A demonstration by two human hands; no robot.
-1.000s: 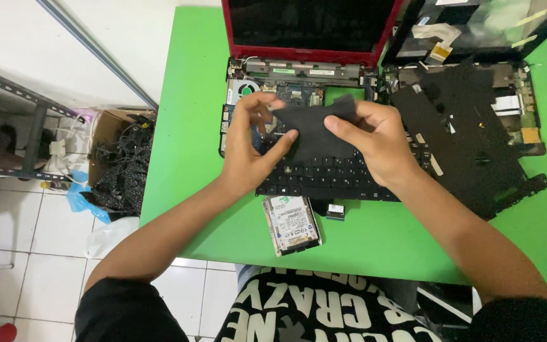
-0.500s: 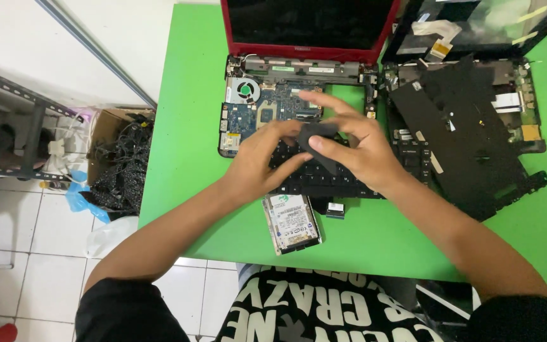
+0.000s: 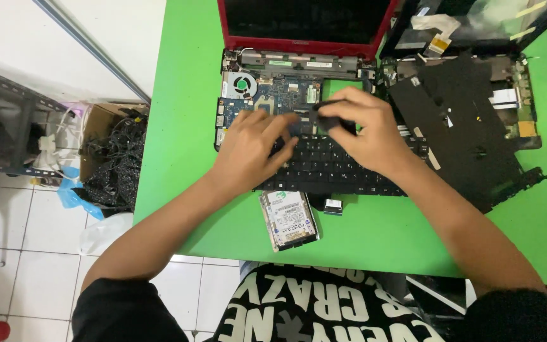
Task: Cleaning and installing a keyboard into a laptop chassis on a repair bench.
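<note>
A small black part (image 3: 324, 120) is pinched in the fingers of the right hand (image 3: 365, 136) above the exposed blue circuit board (image 3: 273, 95) of a red-lidded laptop (image 3: 305, 28) on a green table (image 3: 185, 126). The left hand (image 3: 248, 149) lies with fingers spread and loose, touching the board and the loose black keyboard (image 3: 330, 168). Just below the keyboard sits a silver hard drive (image 3: 289, 220) with a white rectangular label. To the right lies a second dismantled black laptop (image 3: 470, 126); a cardboard box of cables (image 3: 112, 158) stands on the floor.
</note>
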